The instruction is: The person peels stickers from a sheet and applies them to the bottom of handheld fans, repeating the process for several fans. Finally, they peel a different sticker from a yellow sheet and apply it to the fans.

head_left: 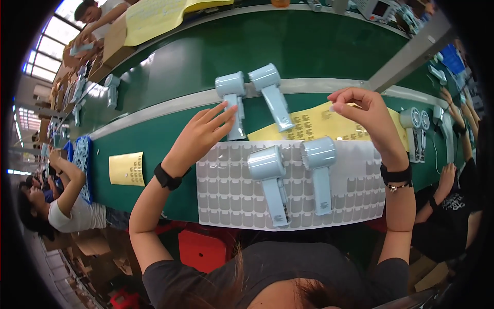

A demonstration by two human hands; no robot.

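"Dryer-shaped devices [266,164], pale blue, four in front of the person. Why two and two?"

"Perhaps to keep the pairs from being mixed up. Two lie on the white sheet [226,203] of grey tabs, nearest the body. The other two lie farther back, their round heads by the pale rail [324,85] that crosses the green tabletop [154,134]."

"And all the handles point the same way?"

"Roughly toward the body, yes. I'd judge that it puts each handle within easy reach and leaves the bulky head at the far end."

"What about the left hand [203,131]?"

"Its grip is apart: fingers long and spread, back of the hand upward, over the handle of the back left device [235,123]. A flat hand could steady a thing without grasping it, though whether the fingertips touch, I can't tell."

"The right hand [365,110]?"

"Raised over the yellow sheet [309,123], away from all four devices. Thumb and forefinger curl near each other, a pose that would suit something small. I cannot tell whether that grip is quite together, or whether anything sits in it."

"Why would the yellow sheet be there?"

"It lies just behind the white one, probably so that its rows of dark marks stay uncovered and near the right hand."
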